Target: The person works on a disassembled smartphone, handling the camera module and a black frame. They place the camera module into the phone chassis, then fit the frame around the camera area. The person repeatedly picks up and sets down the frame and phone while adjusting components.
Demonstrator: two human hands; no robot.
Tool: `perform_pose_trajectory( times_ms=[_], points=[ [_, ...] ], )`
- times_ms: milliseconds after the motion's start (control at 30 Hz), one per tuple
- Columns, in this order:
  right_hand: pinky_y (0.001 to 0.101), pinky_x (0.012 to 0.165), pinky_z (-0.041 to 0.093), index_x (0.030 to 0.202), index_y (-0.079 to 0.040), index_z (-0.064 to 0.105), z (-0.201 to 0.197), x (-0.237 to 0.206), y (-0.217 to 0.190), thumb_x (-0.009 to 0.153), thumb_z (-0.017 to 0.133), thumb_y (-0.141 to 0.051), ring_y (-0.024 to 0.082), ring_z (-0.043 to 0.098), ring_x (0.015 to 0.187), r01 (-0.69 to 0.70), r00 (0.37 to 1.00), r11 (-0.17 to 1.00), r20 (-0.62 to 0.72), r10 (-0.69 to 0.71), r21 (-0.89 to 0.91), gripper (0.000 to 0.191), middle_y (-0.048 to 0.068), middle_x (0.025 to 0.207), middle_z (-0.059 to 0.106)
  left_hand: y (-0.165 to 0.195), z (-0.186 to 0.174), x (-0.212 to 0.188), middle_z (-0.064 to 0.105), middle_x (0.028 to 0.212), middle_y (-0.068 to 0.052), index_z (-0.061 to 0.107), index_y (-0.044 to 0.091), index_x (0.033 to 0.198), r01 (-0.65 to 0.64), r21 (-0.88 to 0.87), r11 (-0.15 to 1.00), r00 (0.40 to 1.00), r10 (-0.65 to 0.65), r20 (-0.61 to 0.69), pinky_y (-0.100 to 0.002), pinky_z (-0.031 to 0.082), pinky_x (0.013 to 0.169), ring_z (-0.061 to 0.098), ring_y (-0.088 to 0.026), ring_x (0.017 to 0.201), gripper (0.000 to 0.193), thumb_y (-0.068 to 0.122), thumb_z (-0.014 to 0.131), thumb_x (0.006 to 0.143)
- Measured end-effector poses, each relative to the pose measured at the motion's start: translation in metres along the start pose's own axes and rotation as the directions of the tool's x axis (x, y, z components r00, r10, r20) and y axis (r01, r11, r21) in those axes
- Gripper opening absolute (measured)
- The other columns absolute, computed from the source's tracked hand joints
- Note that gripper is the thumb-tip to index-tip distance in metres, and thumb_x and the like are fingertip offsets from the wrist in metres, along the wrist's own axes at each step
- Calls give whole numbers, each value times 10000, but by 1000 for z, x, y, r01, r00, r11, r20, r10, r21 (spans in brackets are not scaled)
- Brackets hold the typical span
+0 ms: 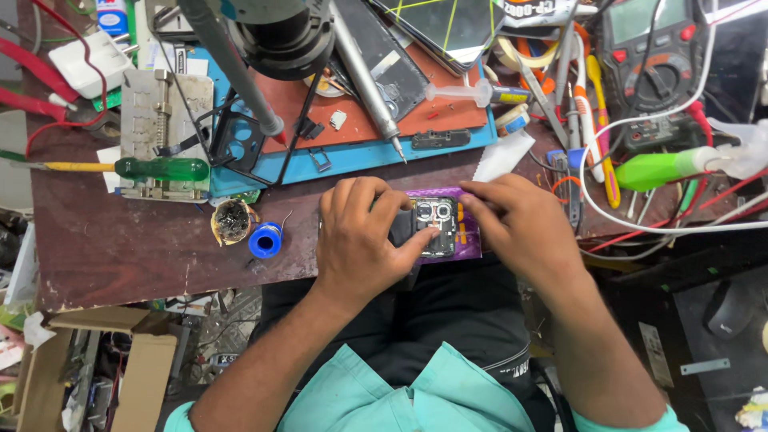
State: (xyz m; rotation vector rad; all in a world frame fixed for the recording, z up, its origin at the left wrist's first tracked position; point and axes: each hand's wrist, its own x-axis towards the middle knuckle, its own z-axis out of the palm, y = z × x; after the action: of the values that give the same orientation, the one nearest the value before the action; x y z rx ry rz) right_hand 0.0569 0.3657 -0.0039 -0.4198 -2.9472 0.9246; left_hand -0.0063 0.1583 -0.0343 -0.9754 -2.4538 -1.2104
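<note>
An opened phone (436, 226) with its back removed lies on a purple cover (468, 240) at the near edge of the brown workbench (120, 248). Its camera module and dark inner parts show between my hands. My left hand (360, 236) covers the phone's left side, its thumb pressing on the dark middle section. My right hand (516, 220) rests on the phone's right side, fingers curled over the top edge of the purple cover. Both hands grip the phone.
A blue and red work mat (352, 152) lies behind the phone with a screwdriver (368, 84) and small parts. A green-handled tool (160, 169), a blue solder spool (265, 240), a multimeter (652, 60), a green bottle (660, 168) and tangled cables crowd the bench.
</note>
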Motion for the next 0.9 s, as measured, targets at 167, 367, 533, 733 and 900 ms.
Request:
perform_pose_trajectory(
  times_ms=[167, 367, 533, 733, 900],
  points=[
    [337, 665, 563, 1056, -97, 802, 5, 7, -3, 867, 759, -243, 213, 729, 735, -22, 996, 1000, 92, 22, 0, 242, 98, 904, 756, 0, -2, -1, 570, 971, -45, 675, 113, 928, -5, -2, 1000, 1000, 5, 0, -438, 398, 879, 554, -271, 997, 409, 361, 911, 704],
    [261, 589, 582, 1030, -28, 806, 9, 13, 3, 839, 789, -166, 96, 710, 654, -387, 919, 863, 209, 333, 326, 236, 59, 785, 781, -4, -2, -4, 563, 969, -50, 681, 116, 941, -17, -5, 1000, 1000, 17, 7, -443, 403, 898, 553, -272, 999, 392, 358, 902, 726],
    [268, 539, 569, 1017, -9, 781, 0, 10, 28, 842, 791, -77, 116, 676, 632, -438, 898, 700, 231, 375, 564, 188, 70, 788, 737, -6, -5, -4, 585, 985, -49, 698, 118, 948, -23, -41, 999, 1000, 23, -17, -444, 406, 899, 567, -274, 1009, 360, 340, 890, 740],
    [333, 695, 605, 1009, 9, 760, -6, -9, 52, 863, 795, 54, 247, 711, 850, 71, 970, 279, -2, -242, 958, 157, 175, 989, 735, 5, -24, 4, 676, 1015, -38, 706, 121, 977, -54, -206, 977, 994, 34, -102, -414, 472, 912, 646, -264, 999, 162, 231, 808, 916],
    [372, 696, 624, 971, -1, 789, 12, -27, 34, 856, 831, 30, 312, 718, 839, 124, 887, -84, -148, -438, 989, 126, 181, 968, 752, 43, -69, -4, 703, 1049, -90, 690, 33, 1146, -171, -520, 837, 985, 164, -60, -367, 567, 841, 712, -279, 969, 351, 278, 820, 932]
  ],
)
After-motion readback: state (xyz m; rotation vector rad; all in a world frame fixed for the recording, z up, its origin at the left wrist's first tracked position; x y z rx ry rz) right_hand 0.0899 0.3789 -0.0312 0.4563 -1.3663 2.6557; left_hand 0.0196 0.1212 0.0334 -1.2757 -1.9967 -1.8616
